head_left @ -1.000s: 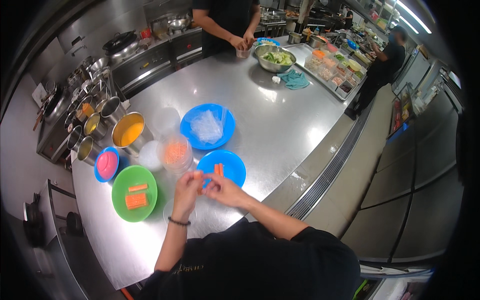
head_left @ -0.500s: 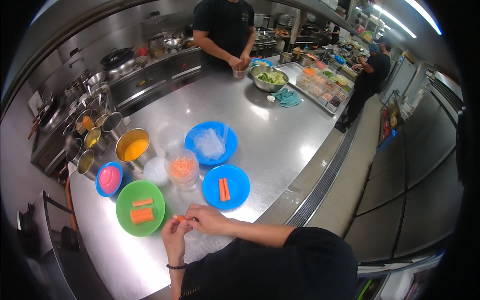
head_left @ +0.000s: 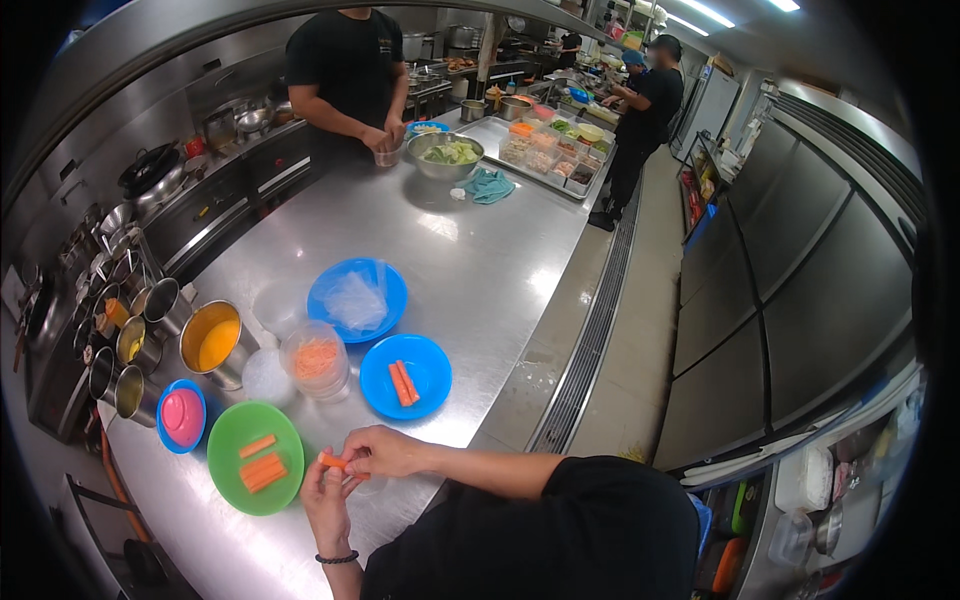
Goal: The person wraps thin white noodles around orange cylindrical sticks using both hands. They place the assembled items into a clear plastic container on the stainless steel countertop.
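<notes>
My left hand [head_left: 325,505], with a dark beaded bracelet at the wrist, pinches a short orange crab stick [head_left: 333,461]. Opposite it, the fingers of my right hand [head_left: 385,450] close on the same stick. Both hands are above the table's near edge, just right of a green plate [head_left: 225,430]. On that plate lie several orange crab sticks [head_left: 264,472], one apart from the rest. Beyond my right hand, a blue plate [head_left: 435,378] bears two redder crab sticks [head_left: 404,383] side by side.
Behind stand a clear tub of orange shreds [head_left: 316,362], a blue plate of clear plastic [head_left: 355,300] and a steel pot of yellow liquid [head_left: 217,345]. A pink bowl [head_left: 183,416] sits at left. A co-worker [head_left: 345,80] works across the steel table [head_left: 470,270].
The view has swung to the right, so the table's things appear farther left. Both hands stay together at the crab stick, and more of its orange length shows between the fingers.
</notes>
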The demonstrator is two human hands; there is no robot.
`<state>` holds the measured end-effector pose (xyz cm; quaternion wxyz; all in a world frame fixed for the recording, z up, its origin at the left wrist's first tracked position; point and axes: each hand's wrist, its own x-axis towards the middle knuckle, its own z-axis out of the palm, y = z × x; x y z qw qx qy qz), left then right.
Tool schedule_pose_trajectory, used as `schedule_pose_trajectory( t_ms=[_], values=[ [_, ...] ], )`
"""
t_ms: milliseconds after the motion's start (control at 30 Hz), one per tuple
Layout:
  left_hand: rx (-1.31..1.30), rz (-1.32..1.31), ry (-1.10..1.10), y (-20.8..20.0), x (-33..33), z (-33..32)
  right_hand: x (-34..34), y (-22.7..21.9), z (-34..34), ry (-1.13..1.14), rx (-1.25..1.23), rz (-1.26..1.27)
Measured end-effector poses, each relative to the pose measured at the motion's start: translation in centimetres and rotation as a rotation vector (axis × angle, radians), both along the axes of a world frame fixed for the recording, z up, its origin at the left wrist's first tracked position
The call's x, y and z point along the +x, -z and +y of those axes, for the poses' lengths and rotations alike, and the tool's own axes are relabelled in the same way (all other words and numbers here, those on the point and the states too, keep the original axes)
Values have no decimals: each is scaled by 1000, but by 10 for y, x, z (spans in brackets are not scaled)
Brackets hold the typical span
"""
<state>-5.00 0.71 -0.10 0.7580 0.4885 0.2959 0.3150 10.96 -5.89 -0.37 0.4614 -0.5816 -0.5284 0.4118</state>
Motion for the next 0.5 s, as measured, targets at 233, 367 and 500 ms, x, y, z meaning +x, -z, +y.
schedule_pose_trajectory(
  t_ms=[233,367,500],
  values=[
    [-33,32,-22,18,27,-6,38,-4,-3,-118,-42,-47],
    [-47,10,-101,16,40,-21,59,14,0,-212,72,87],
    [-12,50,-187,25,49,-31,69,9,1,-370,30,136]
  ],
)
